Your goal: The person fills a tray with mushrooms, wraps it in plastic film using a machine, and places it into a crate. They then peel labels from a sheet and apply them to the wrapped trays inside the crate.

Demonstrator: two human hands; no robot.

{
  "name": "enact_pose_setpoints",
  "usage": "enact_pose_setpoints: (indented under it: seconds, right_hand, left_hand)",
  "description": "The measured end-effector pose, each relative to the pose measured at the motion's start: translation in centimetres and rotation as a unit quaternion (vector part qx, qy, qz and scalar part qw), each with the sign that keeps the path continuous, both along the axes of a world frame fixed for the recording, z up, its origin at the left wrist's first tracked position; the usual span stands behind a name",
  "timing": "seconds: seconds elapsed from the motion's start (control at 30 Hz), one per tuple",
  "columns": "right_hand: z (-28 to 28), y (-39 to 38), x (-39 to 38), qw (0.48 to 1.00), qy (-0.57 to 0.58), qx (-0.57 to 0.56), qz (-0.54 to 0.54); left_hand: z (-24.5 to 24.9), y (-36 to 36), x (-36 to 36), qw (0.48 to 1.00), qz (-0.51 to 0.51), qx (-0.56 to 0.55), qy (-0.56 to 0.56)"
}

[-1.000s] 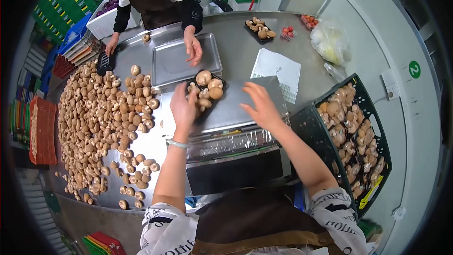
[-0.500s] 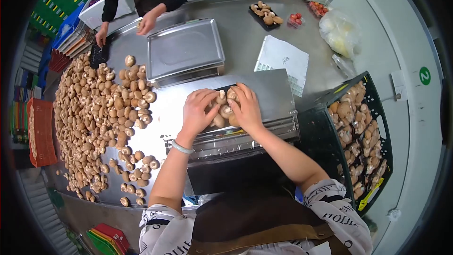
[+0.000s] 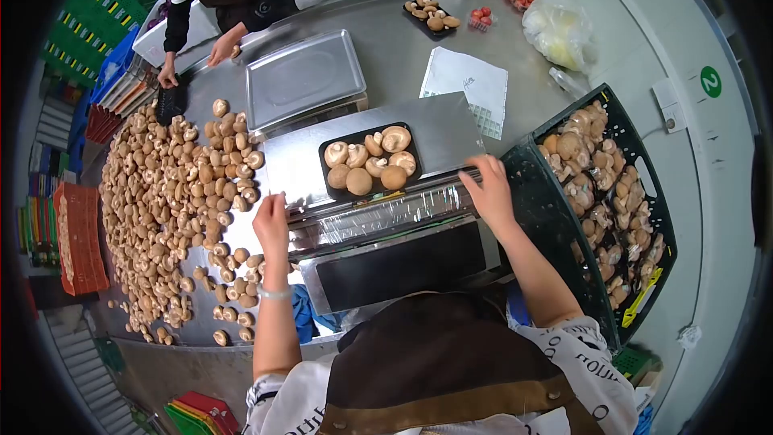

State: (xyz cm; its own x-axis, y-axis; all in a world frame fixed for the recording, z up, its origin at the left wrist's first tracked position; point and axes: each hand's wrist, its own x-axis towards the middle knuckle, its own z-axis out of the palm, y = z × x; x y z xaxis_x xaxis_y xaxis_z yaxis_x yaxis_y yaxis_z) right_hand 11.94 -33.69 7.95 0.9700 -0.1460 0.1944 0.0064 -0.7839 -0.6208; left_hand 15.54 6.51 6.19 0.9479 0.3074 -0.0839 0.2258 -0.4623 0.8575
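A black tray (image 3: 331, 187) filled with several brown mushrooms (image 3: 359, 180) sits on the metal top of a film wrapping machine (image 3: 451, 125). Clear plastic film (image 3: 386, 221) stretches along the machine's front, just below the tray. At the left end of this film is my left hand (image 3: 272, 225), its fingers closed; what they pinch, if anything, is too small to make out. My right hand (image 3: 491, 193) is at the right end, thumb and fingers apart near the machine's edge. Neither hand touches the tray.
Loose mushrooms (image 3: 161, 217) are heaped on the left. A metal pan (image 3: 306, 76) and paper sheet (image 3: 463, 80) lie beyond the machine. At right stands a dark crate (image 3: 523, 201) of packed mushrooms. A co-worker's hand (image 3: 225, 47) is across the table, near another black tray (image 3: 171, 103).
Both hands have left the mushrooms in the tray and moved apart, back towards me, to the two ends of the machine's front. The tray is now uncovered. My view has shifted slightly.
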Motion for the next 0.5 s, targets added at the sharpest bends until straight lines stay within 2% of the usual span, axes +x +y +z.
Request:
enact_pose_setpoints:
  seconds: [0.03,0.1,0.13,0.17,0.23,0.27,0.3,0.37,0.4,0.43,0.5]
  right_hand:
    - [-0.2,0.0,-1.3,0.998,0.032,-0.054,-0.013]
    - [-0.6,-0.1,-3.5,0.981,0.099,-0.16,-0.042]
    - [-1.5,0.2,-3.7,0.98,0.077,-0.179,-0.045]
    - [-2.4,0.7,-3.6,0.975,0.086,-0.203,-0.038]
    - [-4.1,1.8,-2.6,0.991,0.059,-0.12,-0.006]
    - [-5.1,2.0,-1.9,0.994,0.023,-0.096,0.045]
    - [-5.0,1.8,-1.5,0.996,0.047,-0.044,0.059]
    - [-4.6,1.1,-0.5,0.991,0.091,0.057,0.086]
    - [-2.8,0.2,-0.4,0.97,0.173,0.153,0.079]
    - [-3.4,-1.9,-0.2,0.909,0.246,0.318,0.109]
    - [0.1,-3.4,-0.6,0.85,0.279,0.425,0.14]
  left_hand:
    - [0.9,-0.4,-2.1,0.994,0.007,0.084,0.077]
    - [-2.2,-0.6,-5.4,0.945,-0.082,0.31,-0.057]
    - [-1.6,-2.2,-6.3,0.933,-0.063,0.342,-0.09]
    - [-0.9,-3.9,-6.8,0.933,-0.044,0.35,-0.076]
    - [-1.9,-5.2,-6.6,0.951,-0.047,0.297,-0.069]
    - [-2.7,-5.6,-6.3,0.951,-0.052,0.292,-0.082]
    - [-3.0,-5.5,-5.9,0.95,-0.078,0.29,-0.082]
    - [-3.9,-3.5,-4.5,0.986,-0.11,0.129,0.01]
    - [-1.9,-2.3,-4.1,0.984,-0.142,-0.009,0.107]
    - [-2.1,0.0,-3.5,0.944,-0.172,-0.244,0.143]
    - [2.5,1.6,-2.4,0.887,-0.209,-0.377,0.164]
